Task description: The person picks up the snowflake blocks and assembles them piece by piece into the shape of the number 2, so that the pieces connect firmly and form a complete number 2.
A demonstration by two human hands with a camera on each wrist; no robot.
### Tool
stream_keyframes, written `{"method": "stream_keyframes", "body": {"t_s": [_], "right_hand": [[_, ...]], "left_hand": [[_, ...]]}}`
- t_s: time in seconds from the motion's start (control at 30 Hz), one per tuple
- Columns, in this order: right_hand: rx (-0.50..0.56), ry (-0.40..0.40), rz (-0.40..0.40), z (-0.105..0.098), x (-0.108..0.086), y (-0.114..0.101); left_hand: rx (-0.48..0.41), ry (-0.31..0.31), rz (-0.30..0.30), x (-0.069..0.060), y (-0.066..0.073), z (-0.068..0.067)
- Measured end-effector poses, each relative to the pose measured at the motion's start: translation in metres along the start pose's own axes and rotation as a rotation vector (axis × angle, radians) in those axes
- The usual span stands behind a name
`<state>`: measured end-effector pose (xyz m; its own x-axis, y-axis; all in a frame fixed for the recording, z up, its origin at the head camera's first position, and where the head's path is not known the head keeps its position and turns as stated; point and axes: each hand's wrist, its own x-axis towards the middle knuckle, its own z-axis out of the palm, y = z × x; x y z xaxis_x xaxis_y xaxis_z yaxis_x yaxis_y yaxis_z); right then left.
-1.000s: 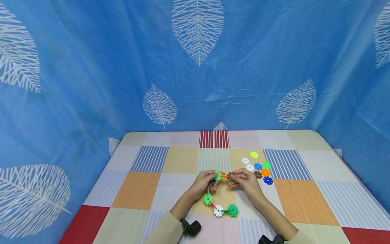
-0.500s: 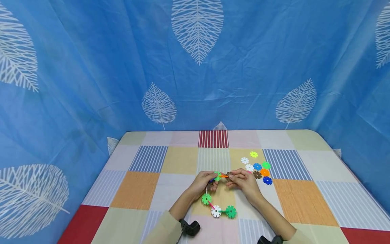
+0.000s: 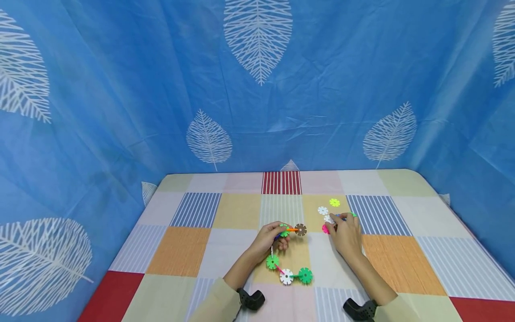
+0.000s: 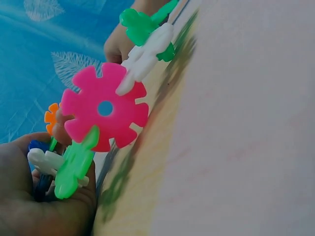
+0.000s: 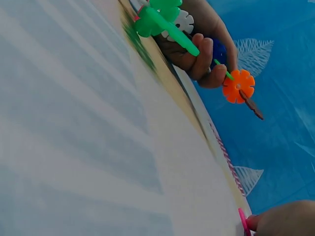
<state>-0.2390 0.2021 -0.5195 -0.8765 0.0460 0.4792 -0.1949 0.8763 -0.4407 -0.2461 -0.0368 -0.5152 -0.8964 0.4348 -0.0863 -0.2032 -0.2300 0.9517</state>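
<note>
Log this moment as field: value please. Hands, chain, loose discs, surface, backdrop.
left hand: grips the disc chain
right hand: over the loose discs, fingertips at the loose pink disc; firm grip unclear
chain ends: brown disc, dark green disc
farthest loose piece: yellow disc
hidden: some loose discs, partly behind the right hand
surface: patchwork cloth
backdrop: blue curtain, white leaf prints
</note>
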Motion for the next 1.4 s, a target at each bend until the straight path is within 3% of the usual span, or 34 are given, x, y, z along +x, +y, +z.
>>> {"method": "stream_keyframes", "body": {"t_s": [0.1,0.2,0.27,0.4,0.47,0.63,0.93,1.23,1.4], "right_hand": [[0.032,0.021,-0.001,0.001,0.001,0.002],[0.156,0.060,0.018,0.002,0.003,0.000],[0.330,0.051,0.034,0.002,0.004,-0.005],[0.709,-0.054,0.052,-0.003,0.003,-0.020],[0.803,-0.112,0.024,-0.002,0.002,-0.022],[0.755,-0.134,-0.091,0.005,-0.001,-0.016],[0.760,-0.136,-0.152,0.006,-0.002,-0.019],[0.627,-0.032,-0.440,-0.003,-0.001,-0.031],[0.642,-0.018,-0.449,-0.018,-0.003,-0.047]], "left_hand": [[-0.008,0.004,-0.012,-0.001,0.001,0.001],[-0.013,0.007,-0.017,-0.001,0.003,0.001],[-0.011,0.008,-0.014,-0.002,0.003,0.002],[-0.019,0.015,-0.010,-0.002,0.003,0.002],[-0.029,0.018,-0.014,-0.002,0.003,0.002],[-0.039,0.025,-0.026,-0.003,0.005,0.002],[-0.022,0.031,-0.033,-0.001,0.005,0.000],[-0.002,0.017,-0.021,-0.002,0.005,0.002],[0.016,-0.004,-0.042,-0.003,0.008,0.000]]}}
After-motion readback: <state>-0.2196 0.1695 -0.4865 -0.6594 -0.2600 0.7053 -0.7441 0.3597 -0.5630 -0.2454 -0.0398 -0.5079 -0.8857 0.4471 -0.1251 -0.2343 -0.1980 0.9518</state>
